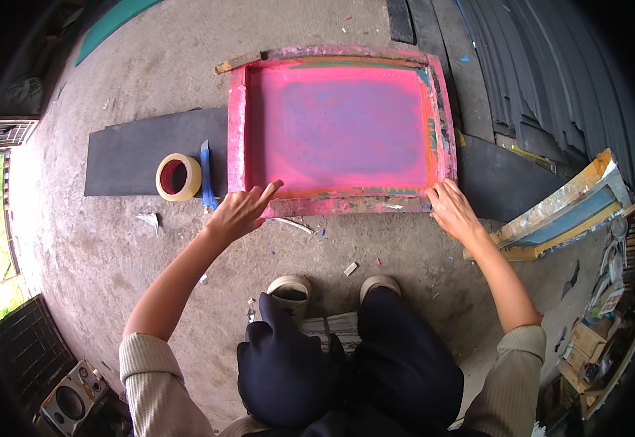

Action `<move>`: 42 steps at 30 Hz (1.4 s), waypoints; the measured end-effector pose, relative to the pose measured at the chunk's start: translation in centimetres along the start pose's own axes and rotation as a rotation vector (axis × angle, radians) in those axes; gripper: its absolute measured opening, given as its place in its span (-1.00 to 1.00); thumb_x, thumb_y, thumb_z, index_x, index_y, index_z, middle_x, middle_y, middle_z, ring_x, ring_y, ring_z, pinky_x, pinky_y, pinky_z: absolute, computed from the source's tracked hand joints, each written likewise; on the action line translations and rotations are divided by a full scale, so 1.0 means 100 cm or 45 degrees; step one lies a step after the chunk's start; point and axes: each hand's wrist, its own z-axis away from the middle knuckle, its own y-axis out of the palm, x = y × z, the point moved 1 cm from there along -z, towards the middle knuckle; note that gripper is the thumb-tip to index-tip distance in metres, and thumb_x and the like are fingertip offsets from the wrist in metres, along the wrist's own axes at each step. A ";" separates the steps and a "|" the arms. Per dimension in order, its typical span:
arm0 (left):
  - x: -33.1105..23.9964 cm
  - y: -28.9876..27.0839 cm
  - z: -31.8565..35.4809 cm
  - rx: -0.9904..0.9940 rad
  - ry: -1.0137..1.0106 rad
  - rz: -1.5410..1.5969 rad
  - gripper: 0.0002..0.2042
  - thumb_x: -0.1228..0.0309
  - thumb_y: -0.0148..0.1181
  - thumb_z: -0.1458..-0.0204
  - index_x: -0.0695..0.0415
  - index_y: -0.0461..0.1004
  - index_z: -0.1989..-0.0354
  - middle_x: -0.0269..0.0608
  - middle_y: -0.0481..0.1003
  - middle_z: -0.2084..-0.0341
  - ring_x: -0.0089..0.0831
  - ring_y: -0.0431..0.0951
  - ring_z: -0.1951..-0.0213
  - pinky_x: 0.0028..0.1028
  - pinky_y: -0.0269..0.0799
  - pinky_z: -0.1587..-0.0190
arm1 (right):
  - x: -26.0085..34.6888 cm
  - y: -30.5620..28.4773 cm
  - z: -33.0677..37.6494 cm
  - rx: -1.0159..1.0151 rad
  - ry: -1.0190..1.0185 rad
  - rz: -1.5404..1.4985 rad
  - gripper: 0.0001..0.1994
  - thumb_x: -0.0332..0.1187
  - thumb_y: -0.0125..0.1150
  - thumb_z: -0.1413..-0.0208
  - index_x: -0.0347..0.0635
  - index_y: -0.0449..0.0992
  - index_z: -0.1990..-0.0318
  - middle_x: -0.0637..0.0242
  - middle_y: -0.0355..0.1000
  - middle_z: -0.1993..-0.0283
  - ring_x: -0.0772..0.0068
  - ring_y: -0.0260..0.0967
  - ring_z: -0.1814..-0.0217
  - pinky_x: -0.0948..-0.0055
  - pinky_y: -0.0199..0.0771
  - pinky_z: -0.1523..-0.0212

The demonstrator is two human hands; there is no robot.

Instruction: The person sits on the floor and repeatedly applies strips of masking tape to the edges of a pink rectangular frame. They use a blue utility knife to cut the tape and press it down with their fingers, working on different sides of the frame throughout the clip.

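The right fingers (438,191) clamp the frame (238,131) at its near right corner, and the left fingers (262,197), partly spread with clamping indeterminable, bear on the near left corner, apparently for balanced control, the frame extending ahead of both over the black sheet (154,149).

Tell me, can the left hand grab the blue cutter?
Probably yes: the blue cutter lies close to the left hand, mostly uncovered, but that hand must let go of the pink frame first.

Left fingers (268,192), right fingers (440,192) gripping near edge of pink frame (237,131); tape roll (193,179), blue cutter (207,178) left.
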 end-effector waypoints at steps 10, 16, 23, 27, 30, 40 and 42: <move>0.026 -0.006 0.035 -0.506 -0.278 0.872 -0.42 0.48 0.37 0.23 0.14 0.34 -0.07 -0.12 0.47 0.11 -0.17 0.48 0.07 -0.29 0.43 0.02 | -0.031 -0.020 0.036 -0.450 0.188 -0.700 -0.55 -0.51 0.29 0.13 -0.23 0.38 0.00 0.19 0.32 -0.01 0.08 0.25 -0.12 0.22 0.26 -0.16; 0.020 -0.011 0.030 -0.465 -0.216 0.807 -0.63 0.47 0.33 0.18 0.16 0.48 0.11 -0.14 0.50 0.22 -0.18 0.50 0.17 -0.31 0.44 0.11 | -0.029 -0.013 0.024 -0.468 0.043 -0.599 -0.72 -0.56 0.23 0.11 -0.25 0.47 0.17 0.23 0.38 0.17 0.18 0.32 0.03 0.28 0.36 0.01; 0.027 -0.006 0.030 -0.554 -0.083 0.743 -0.79 0.51 0.29 0.14 0.15 0.54 0.26 -0.23 0.52 0.40 -0.30 0.52 0.30 -0.37 0.47 0.25 | -0.027 -0.011 0.016 -0.498 -0.072 -0.529 -0.88 -0.60 0.21 0.12 -0.27 0.47 0.36 0.25 0.38 0.35 0.21 0.35 0.21 0.29 0.36 0.15; 0.029 0.003 0.030 -0.601 -0.078 0.694 -0.84 0.49 0.28 0.13 0.15 0.54 0.33 -0.24 0.52 0.43 -0.28 0.51 0.33 -0.37 0.48 0.25 | -0.028 -0.006 0.017 -0.535 -0.046 -0.574 -0.87 -0.63 0.21 0.13 -0.28 0.47 0.37 0.25 0.37 0.36 0.23 0.34 0.23 0.30 0.36 0.19; 0.030 0.006 0.030 -0.613 -0.085 0.629 -0.85 0.48 0.30 0.16 0.16 0.54 0.36 -0.25 0.50 0.46 -0.29 0.49 0.35 -0.38 0.47 0.28 | -0.030 -0.007 0.019 -0.544 -0.049 -0.540 -0.84 -0.64 0.21 0.14 -0.28 0.47 0.35 0.26 0.34 0.37 0.23 0.32 0.25 0.29 0.35 0.21; 0.023 0.025 0.041 -0.615 0.166 0.215 -0.80 0.45 0.20 0.20 0.13 0.50 0.33 -0.30 0.47 0.37 -0.34 0.45 0.27 -0.39 0.41 0.26 | -0.028 0.017 0.031 -0.621 -0.164 -0.217 -0.80 -0.65 0.19 0.18 -0.29 0.45 0.32 0.24 0.30 0.36 0.22 0.29 0.23 0.27 0.35 0.16; 0.024 0.026 0.041 -0.591 0.182 0.148 -0.77 0.44 0.18 0.23 0.12 0.51 0.31 -0.32 0.47 0.35 -0.36 0.44 0.24 -0.41 0.39 0.24 | -0.027 0.019 0.032 -0.632 -0.182 -0.154 -0.78 -0.64 0.18 0.20 -0.29 0.45 0.31 0.23 0.31 0.35 0.22 0.30 0.21 0.27 0.36 0.13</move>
